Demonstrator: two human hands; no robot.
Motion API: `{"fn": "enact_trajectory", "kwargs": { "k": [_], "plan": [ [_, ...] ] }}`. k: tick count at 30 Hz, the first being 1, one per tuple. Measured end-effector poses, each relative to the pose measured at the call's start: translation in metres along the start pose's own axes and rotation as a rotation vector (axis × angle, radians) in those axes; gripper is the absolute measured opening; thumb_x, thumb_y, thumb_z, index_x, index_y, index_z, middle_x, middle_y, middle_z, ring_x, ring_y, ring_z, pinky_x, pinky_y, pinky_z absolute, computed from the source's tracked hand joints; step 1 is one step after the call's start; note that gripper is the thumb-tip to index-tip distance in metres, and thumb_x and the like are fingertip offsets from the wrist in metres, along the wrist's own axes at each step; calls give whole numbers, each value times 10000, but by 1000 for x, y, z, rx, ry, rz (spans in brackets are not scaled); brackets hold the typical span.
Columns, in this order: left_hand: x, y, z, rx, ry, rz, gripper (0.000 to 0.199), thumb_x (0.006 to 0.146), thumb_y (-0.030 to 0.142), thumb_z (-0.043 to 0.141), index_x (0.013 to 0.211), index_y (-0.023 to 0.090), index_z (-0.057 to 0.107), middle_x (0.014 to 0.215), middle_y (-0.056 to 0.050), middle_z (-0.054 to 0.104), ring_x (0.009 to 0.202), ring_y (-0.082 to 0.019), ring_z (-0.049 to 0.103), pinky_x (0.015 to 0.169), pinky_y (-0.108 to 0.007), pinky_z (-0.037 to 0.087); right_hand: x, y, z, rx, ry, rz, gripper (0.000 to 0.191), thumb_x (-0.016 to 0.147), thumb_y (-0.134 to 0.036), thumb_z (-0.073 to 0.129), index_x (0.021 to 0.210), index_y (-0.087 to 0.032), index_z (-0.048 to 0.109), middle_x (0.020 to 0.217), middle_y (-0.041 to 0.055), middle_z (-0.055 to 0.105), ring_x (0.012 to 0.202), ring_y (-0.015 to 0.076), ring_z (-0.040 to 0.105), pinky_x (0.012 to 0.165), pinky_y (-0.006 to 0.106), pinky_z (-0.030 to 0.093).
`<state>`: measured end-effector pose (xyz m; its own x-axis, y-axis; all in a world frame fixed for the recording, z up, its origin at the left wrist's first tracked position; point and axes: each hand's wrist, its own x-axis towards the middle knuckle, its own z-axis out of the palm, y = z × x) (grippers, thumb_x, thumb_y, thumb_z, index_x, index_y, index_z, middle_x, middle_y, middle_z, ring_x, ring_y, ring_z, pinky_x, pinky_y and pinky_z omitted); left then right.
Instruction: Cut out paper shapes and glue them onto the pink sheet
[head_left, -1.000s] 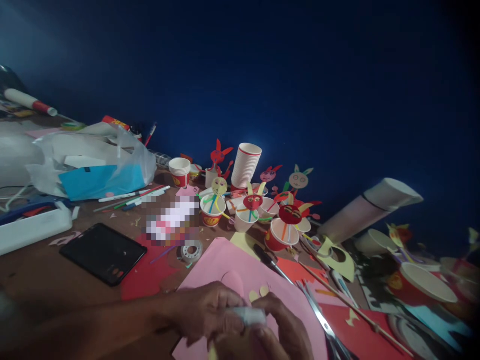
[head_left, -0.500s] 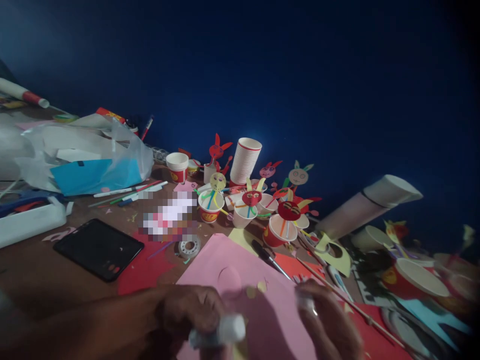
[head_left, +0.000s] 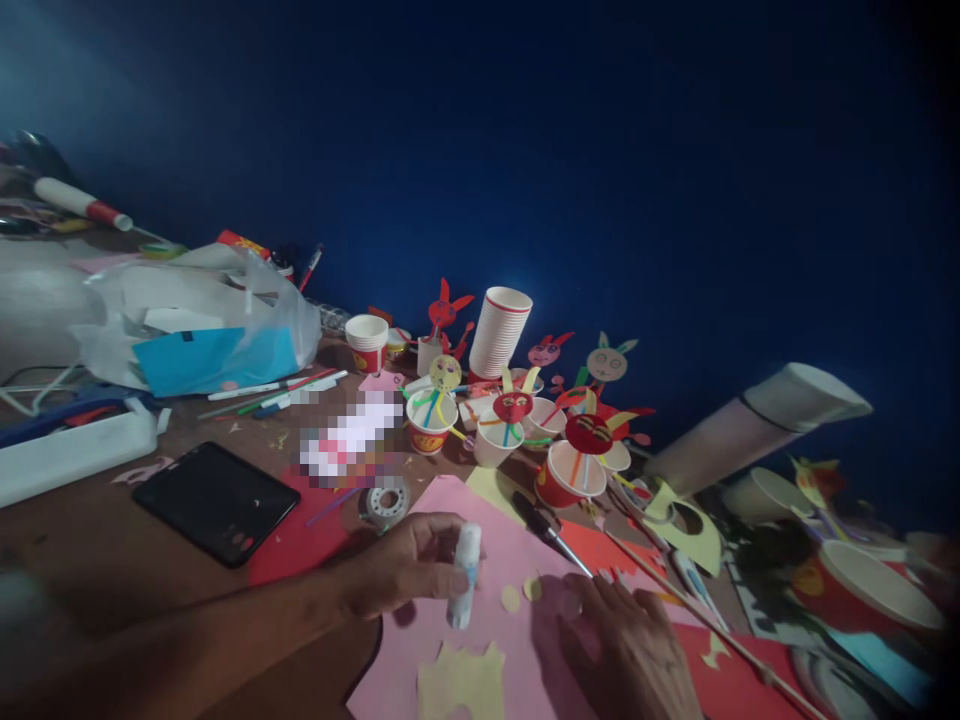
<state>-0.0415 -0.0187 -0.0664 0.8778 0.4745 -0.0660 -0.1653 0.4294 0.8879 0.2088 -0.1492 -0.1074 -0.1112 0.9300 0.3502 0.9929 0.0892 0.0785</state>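
Tube: white, prob. glue stick (head_left: 463,580), in our L hand (head_left: 420,565) above the pink sheet (head_left: 506,550); near upright w/ a slight lean. Can't tell if its foot touches the sheet.
Handling: as we judge it, best to pinch the tube mid-body, light but firm, & avoid tipping it over the paper.
Top end: white, looks capped, tho we can't be sure; we'd check it b/4 letting it near loose paper.
Cutout: yellow, notched (head_left: 461,675), lies just below the tube on the pink sheet. We'd do well to hold the tube clear of it, so no stray smear.
Discs: 2 small yellow ones (head_left: 532,588), betw. tube & R hand (head_left: 630,640). Light bits, prob. easy to drag w/ a cuff or knuckle, so we'd go slow there.
Sheet: a steady palm on the pink should help stop slip.
L hand: closed round the tube, thumb in front, fingers behind; a snug grasp, not a hard clench.
R hand: palm down, low over the sheet's R side, fingers loosely bent & part spread. Can't tell if anything's pinched at the tips.
Near R hand: black-handled tool (head_left: 536,518), just beyond the fingers.
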Motion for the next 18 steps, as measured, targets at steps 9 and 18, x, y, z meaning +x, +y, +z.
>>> {"fn": "enact_trajectory", "kwargs": {
  "k": [9,18],
  "plan": [
    [-4,12,28,51,166,65,265,628,279,752,766,123,589,689,22,520,622,-87,504,561,-194,381,19,-65,-34,1003,103,349,360,745,-567,584,942,-266,592,781,5,652,691,189,581,614,269,404],
    [-8,2,34,-91,224,9,346,608,341,763,800,140,557,642,7,571,553,-110,537,509,-211,388,31,-115,-17,1683,-60,641,337,664,-523,674,710,-199,593,574,-11,602,536,122,521,543,221,376]
  ]
}}
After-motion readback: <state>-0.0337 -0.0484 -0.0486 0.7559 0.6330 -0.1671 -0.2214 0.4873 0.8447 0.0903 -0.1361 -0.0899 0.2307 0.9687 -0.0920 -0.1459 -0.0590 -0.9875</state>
